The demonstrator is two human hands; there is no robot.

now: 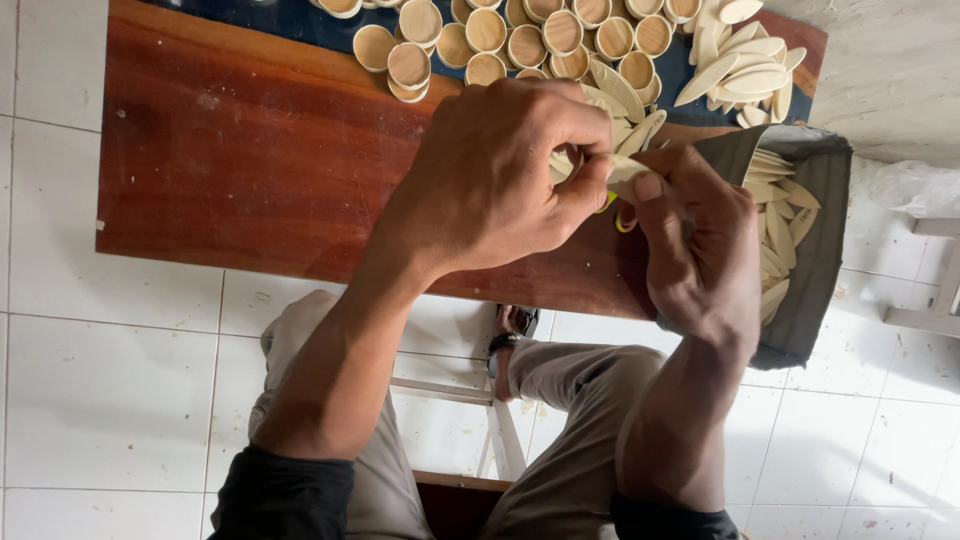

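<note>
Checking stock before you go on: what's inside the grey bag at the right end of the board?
The grey bag holds pale leaf-shaped wooden strips. The right hand covers its near side, and the bottom is hidden.

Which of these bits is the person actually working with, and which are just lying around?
In use:
left hand
right hand
pale leaf strips pinched between them
grey bag of strips

Lying about:
finished round cups
loose strip pile
wooden board
stool

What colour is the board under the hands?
Reddish brown, with a dark wood grain; the board shows best in the head view.
</note>
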